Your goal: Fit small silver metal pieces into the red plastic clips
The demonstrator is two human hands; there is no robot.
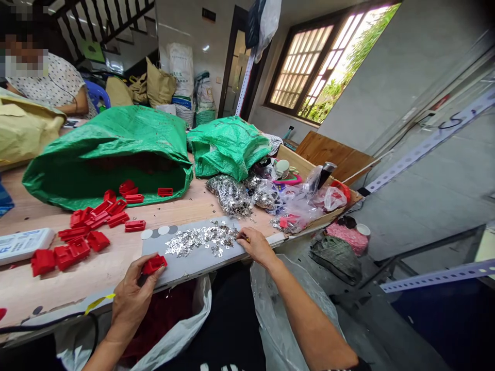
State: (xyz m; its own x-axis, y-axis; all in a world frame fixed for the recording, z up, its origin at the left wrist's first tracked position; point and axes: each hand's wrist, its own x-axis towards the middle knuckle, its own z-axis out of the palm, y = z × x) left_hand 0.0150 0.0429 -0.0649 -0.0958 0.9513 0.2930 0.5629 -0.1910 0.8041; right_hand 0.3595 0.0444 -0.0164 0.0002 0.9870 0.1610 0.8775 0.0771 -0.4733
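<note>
Your left hand (pixel 130 292) is clamping a red block (pixel 155 264), best steadied, while your right hand (pixel 258 246), grip unclear, is touching metal pieces (pixel 184 241).

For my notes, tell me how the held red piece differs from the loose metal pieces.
The metal pieces are silvery, unlike the red piece. The red piece is bigger than any of the metal pieces. The left hand holds the red piece, while the metal pieces lie scattered on a grey sheet.
</note>
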